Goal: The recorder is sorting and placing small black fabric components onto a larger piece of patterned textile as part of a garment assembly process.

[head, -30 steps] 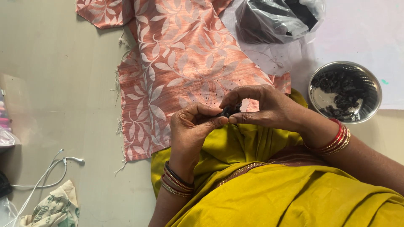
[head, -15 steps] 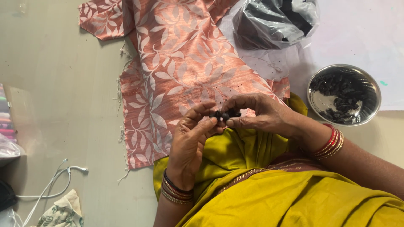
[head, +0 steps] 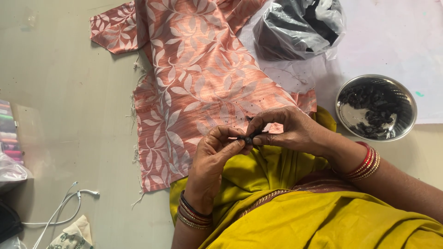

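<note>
Pinching a small dark bead (head: 248, 138), possibly threaded, between my left hand (head: 214, 157) and right hand (head: 288, 129), fingertips closed over pink leaf-patterned cloth (head: 194, 83), steel bowl (head: 406, 99) at three o'clock, I should grip steadily.

— What sort of place is this?

— A home used for tailoring or handwork, with the person seated on a plain smooth floor (head: 60, 83) rather than at a bench.

— What shows that?

— A pink leaf-patterned garment piece (head: 194, 83) with frayed raw edges lies spread on the floor. At the far left edge sits a box of coloured thread spools (head: 10, 131). To the right, a steel bowl of small dark pieces (head: 376, 107) rests beside a pale sheet (head: 397, 41), and a clear plastic bag of dark material (head: 297, 25) lies farther off. A white charging cable (head: 62, 207) trails near left, a household touch.
</note>
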